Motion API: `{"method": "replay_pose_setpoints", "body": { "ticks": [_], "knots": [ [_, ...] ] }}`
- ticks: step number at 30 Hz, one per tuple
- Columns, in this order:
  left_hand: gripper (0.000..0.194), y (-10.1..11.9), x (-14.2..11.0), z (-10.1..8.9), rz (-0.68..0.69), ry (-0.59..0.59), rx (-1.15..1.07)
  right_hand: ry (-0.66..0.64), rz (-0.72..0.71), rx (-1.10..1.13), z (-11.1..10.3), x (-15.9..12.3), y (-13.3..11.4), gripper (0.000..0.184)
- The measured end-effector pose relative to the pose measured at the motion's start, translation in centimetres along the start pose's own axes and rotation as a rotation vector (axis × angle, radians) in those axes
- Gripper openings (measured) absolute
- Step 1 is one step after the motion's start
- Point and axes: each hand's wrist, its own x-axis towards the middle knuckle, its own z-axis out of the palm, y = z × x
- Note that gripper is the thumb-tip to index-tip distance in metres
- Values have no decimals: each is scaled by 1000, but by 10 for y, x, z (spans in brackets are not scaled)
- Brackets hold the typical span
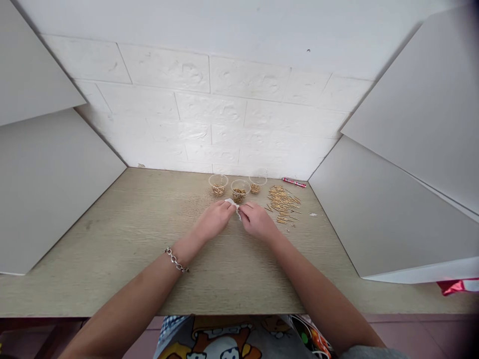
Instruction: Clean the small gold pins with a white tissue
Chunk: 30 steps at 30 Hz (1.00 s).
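Note:
Above the middle of the table my left hand (215, 219) and my right hand (258, 219) meet, fingers closed. Between them is a crumpled white tissue (231, 202), pinched from both sides. Whether anything lies inside the tissue is hidden by my fingers. Just beyond my fingertips stands a clear plastic cup (240, 185) with small gold-coloured pieces in it. Another clear cup (218, 181), to its left, contains copper-coloured bits. A third cup (258, 178), at the right, has some gold pieces at its bottom. A loose pile of thin gold pins (283, 202) lies right of my right hand.
A red-and-white tube or wrapper (294, 182) rests near the back wall. Brownish crumbs (198, 205) are scattered left of the cups. A white scrap (313, 215) lies right of the pins. White panels (404, 209) stand along both sides of the wooden table (112, 239).

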Motion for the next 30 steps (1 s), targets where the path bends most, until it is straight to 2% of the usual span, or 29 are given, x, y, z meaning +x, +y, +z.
{"method": "replay_pose_setpoints", "body": {
  "ticks": [7, 18, 30],
  "knots": [
    [13, -2, -1, 3, -6, 0, -11, 34, 4, 59, 1, 0, -1, 19],
    [9, -1, -1, 3, -1, 85, 29, 104, 44, 69, 0, 1, -4, 19],
    [9, 1, -1, 0, -12, 85, 21, 123, 59, 43, -1, 2, -4, 18]
  ]
}}
